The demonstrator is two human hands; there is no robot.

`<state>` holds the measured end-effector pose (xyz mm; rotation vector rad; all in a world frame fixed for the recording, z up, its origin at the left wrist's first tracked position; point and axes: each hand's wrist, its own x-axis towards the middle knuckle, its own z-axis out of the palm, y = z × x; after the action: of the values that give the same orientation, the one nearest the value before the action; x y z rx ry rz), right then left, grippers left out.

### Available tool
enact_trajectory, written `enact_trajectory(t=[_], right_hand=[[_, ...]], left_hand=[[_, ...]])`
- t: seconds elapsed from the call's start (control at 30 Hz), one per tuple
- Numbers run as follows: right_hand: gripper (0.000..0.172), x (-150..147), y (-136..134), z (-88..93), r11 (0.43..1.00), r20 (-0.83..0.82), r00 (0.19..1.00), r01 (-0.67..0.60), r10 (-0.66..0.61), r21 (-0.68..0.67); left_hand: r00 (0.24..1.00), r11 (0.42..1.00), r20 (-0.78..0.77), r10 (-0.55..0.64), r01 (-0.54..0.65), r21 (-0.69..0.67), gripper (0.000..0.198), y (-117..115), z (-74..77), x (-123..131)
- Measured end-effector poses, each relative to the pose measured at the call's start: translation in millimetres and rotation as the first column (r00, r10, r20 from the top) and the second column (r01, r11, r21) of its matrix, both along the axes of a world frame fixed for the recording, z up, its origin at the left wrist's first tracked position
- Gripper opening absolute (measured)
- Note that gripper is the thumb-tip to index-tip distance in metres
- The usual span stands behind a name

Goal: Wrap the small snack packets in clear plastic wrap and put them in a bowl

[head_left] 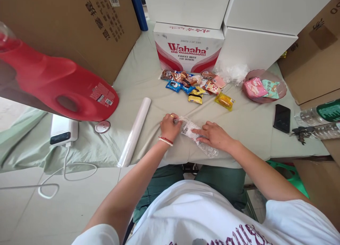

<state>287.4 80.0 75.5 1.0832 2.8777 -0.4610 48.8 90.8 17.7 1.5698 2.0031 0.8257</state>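
A crinkled clear plastic bag (pixel 209 150) with a white printed label lies flat on the cloth in front of me. My left hand (pixel 170 126) is closed on the bag's upper left end, fingers curled in a pinch. On the label rests my right hand (pixel 215 136), its index finger and thumb stretched out over the plastic rather than wrapped round it. Beyond both hands is a pile of small wrapped snacks (pixel 190 84) in brown, blue and yellow wrappers. A yellow-wrapped snack (pixel 225 101) lies at the pile's near right edge.
Left of my hands lies a white roll (pixel 135 131). A red jug (pixel 66 85), a white power bank (pixel 63 130) with its cable and a round badge (pixel 102 126) are farther left. At right are a pink bowl (pixel 248 91), a phone (pixel 282 118) and bottles (pixel 329 112). Behind stands a Wahaha carton (pixel 188 50).
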Motion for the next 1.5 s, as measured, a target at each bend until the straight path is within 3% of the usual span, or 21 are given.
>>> enact_trajectory(t=[0.13,0.23,0.3,0.37,0.47,0.57,0.67,0.73,0.8,0.83,0.87,0.97,1.03,1.17,1.23,1.3,1.37,1.43,1.5], right_hand=[[0.05,-3,-17,-11.4,0.997,0.067,0.996,0.047,-0.051,0.062],[0.056,-10,-25,-12.8,0.993,0.1,0.992,0.073,-0.082,0.096],[0.056,-16,-28,-12.2,0.991,0.096,0.99,0.091,-0.101,0.098],[0.052,-21,-30,-13.1,0.991,0.074,0.992,0.099,-0.106,0.086],[0.04,-24,-33,-20.2,0.993,-0.011,0.995,0.1,-0.1,0.055],[0.028,-14,-41,-30.5,0.995,-0.206,0.975,0.097,-0.09,0.023],[0.026,7,-50,-37.9,0.991,-0.454,0.883,0.077,-0.119,-0.109],[0.029,20,-55,-41.9,0.945,-0.542,0.775,0.271,-0.326,-0.181],[0.034,28,-58,-46.7,0.8,-0.535,0.632,0.579,-0.561,-0.155],[0.039,29,-58,-49.4,0.722,-0.515,0.581,0.682,-0.63,-0.113],[0.043,29,-59,-51.8,0.681,-0.492,0.566,0.728,-0.661,-0.077],[0.03,27,-62,-53.5,0.722,-0.457,0.609,0.682,-0.649,-0.116],[0.022,26,-62,-47.5,0.727,-0.493,0.564,0.643,-0.663,-0.242],[0.027,19,-45,-25.4,0.566,-0.445,0.35,0.548,-0.824,-0.616],[0.026,4,-28,-16.4,0.529,-0.421,0.32,0.517,-0.849,-0.673],[0.017,-19,-10,-11.1,0.565,-0.43,0.368,0.582,-0.824,-0.585],[0.009,-45,4,-8.4,0.632,-0.385,0.503,0.662,-0.774,-0.404],[0.007,-67,11,-6.9,0.708,-0.281,0.651,0.665,-0.705,-0.236],[0.012,-80,9,-5.9,0.771,-0.192,0.748,0.624,-0.636,-0.126]], left_hand=[[0.927,0.999,0.374,0.032,-0.041,0.016,0.012,2,7.5,-14],[0.882,0.998,0.469,0.04,-0.054,0.018,0.013,-2,20.4,-10],[0.893,0.999,0.45,-0.005,-0.01,0.031,0.011,-8,30.0,2],[0.928,0.992,0.35,-0.125,0.11,0.063,0.005,-18,37.7,20],[0.945,0.943,0.066,-0.32,0.311,0.122,0.018,-37,41.5,45],[0.894,0.889,-0.208,-0.398,0.431,0.154,0.03,-57,35.4,57],[0.822,0.853,-0.385,-0.419,0.502,0.145,0.045,-73,23.8,57],[0.792,0.843,-0.449,-0.415,0.52,0.138,0.05,-79,16.3,56],[0.782,0.844,-0.477,-0.401,0.518,0.139,0.052,-83,10.8,56],[0.781,0.846,-0.484,-0.395,0.515,0.14,0.053,-83,9.0,57],[0.781,0.848,-0.488,-0.39,0.511,0.141,0.055,-84,7.7,58],[0.784,0.853,-0.483,-0.39,0.505,0.132,0.061,-83,6.4,60],[0.781,0.854,-0.483,-0.396,0.507,0.12,0.064,-84,6.1,58],[0.751,0.843,-0.513,-0.415,0.53,0.095,0.069,-88,4.6,56],[0.734,0.837,-0.536,-0.418,0.54,0.087,0.069,-90,4.0,59],[0.718,0.831,-0.553,-0.422,0.55,0.08,0.064,-92,4.8,64],[0.714,0.828,-0.555,-0.427,0.556,0.077,0.057,-95,8.0,68],[0.725,0.828,-0.541,-0.427,0.554,0.089,0.052,-98,13.5,64],[0.744,0.824,-0.526,-0.413,0.551,0.131,0.051,-103,19.4,51]])
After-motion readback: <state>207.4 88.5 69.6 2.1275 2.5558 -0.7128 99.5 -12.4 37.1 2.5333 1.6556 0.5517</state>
